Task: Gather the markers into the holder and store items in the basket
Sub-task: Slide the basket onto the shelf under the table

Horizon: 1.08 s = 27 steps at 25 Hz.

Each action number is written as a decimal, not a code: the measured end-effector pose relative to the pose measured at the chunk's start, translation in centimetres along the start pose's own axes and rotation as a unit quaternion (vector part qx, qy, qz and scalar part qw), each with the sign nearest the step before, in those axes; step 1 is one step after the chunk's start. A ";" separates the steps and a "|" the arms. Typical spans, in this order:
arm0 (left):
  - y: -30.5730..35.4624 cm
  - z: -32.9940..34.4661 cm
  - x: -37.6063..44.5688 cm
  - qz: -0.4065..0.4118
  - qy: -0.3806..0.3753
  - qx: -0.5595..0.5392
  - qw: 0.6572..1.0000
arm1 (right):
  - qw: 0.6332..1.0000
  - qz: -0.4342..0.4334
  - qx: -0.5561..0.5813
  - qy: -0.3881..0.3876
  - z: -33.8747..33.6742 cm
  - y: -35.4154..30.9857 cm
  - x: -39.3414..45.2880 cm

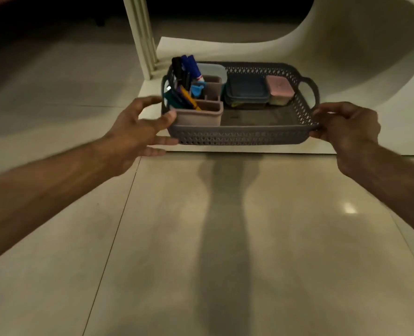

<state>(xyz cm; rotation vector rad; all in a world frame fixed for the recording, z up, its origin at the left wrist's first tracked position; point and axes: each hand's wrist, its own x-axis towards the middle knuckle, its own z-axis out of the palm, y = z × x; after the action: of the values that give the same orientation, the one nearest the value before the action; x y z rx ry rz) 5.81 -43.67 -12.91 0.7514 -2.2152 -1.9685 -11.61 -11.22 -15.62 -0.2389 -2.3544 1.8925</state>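
Head view looked down on a pale tiled floor under dim light. Grey lattice basket sat on a white sheet on that floor; a white post stood just behind the basket's far left corner. Inside the basket, left end: pinkish holder with compartments, markers standing tilted in it, blue, black and yellow among them. Middle of the basket, toward the back: dark lidded box, with a small pink lidded box touching its right side. Left hand reached to the basket's near left corner, fingers spread and mostly straight, thumb at the rim; grip not closed. Right hand had fingers curled over the near right corner's rim, holding it.
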 end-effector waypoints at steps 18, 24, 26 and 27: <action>0.7 0.8 6.4 0.065 0.034 0.115 0.991 | 0.843 -0.277 -0.452 -0.095 0.1 -3.5 5.5; 0.7 0.9 7.0 0.080 0.017 0.172 0.982 | 0.852 -0.284 -0.434 -0.073 1.3 -2.9 4.9; 0.4 1.0 7.0 0.079 0.019 0.190 0.978 | 0.843 -0.297 -0.445 -0.055 1.1 -2.5 4.1; 0.2 1.2 7.0 0.078 0.017 0.199 0.977 | 0.836 -0.304 -0.454 -0.049 1.0 -2.3 3.4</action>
<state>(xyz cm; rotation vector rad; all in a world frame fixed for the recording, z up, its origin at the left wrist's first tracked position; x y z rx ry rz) -0.81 -45.42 -14.69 0.6171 -2.5911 -1.4481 -15.24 -12.01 -13.68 0.4996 -2.7353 0.4445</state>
